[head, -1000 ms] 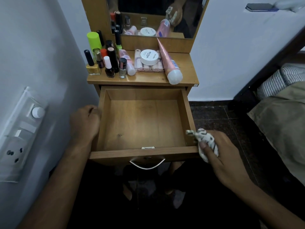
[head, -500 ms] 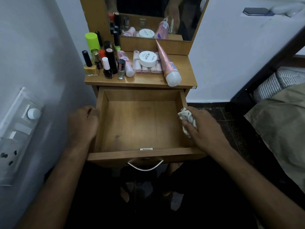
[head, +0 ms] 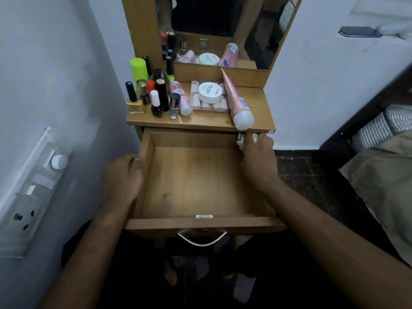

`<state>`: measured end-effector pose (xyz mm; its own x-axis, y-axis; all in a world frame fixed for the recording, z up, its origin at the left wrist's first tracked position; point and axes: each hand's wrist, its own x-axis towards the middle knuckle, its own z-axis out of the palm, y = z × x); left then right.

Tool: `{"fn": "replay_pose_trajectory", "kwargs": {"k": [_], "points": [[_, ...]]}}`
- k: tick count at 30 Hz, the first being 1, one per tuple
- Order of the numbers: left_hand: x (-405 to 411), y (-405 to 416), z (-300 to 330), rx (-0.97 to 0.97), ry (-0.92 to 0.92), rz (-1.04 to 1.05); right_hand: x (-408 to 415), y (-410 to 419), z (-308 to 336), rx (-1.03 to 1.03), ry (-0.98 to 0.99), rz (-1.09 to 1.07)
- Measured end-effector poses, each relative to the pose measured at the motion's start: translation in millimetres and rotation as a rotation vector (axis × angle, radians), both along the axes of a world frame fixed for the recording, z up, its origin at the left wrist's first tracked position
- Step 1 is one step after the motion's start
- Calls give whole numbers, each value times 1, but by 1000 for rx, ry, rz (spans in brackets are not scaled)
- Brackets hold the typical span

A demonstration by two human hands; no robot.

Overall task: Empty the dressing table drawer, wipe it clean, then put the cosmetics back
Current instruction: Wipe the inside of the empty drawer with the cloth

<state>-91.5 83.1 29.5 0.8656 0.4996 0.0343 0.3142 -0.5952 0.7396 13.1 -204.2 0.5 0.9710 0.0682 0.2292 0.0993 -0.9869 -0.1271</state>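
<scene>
Right grip [head: 258, 159] clenches the cloth [head: 242, 141] at the drawer's [head: 189, 225] far-right corner; rising, it may knock the overhanging pink tube [head: 237, 101] off the surface [head: 200, 122].

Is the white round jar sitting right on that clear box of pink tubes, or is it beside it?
Touching. In the head view the white jar rests on top of the clear box; the box's pink contents show around the jar's edges with no gap between them.
</scene>
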Motion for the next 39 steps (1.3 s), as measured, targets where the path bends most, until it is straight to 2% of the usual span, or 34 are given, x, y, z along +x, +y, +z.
{"fn": "replay_pose_trajectory", "kwargs": {"k": [7,11,16,19,21,23,30,33,35,37,39], "points": [[3,3,-6,28,23,-10,-8,3,-4,-56,-89,94],[2,4,-10,50,25,-3,1,15,-10,-179,-95,239],[2,2,-7,19,14,-7,15,54,-21,78,-68,361],[6,5,-12,42,25,13,17,62,-22,153,-136,559],[7,5,-12,47,17,19,15,61,-20,109,-125,759],[8,5,-12,54,5,25,12,60,-18,53,-80,841],[7,4,-11,51,-21,30,-7,47,-19,188,52,508],[8,4,-10,54,-17,39,-13,47,-25,142,253,471],[8,4,-9,50,-12,46,-11,46,-27,224,347,453],[7,4,-10,41,-5,38,-11,45,-22,368,334,446],[7,4,-10,28,1,26,-13,43,-9,514,181,382]]}}
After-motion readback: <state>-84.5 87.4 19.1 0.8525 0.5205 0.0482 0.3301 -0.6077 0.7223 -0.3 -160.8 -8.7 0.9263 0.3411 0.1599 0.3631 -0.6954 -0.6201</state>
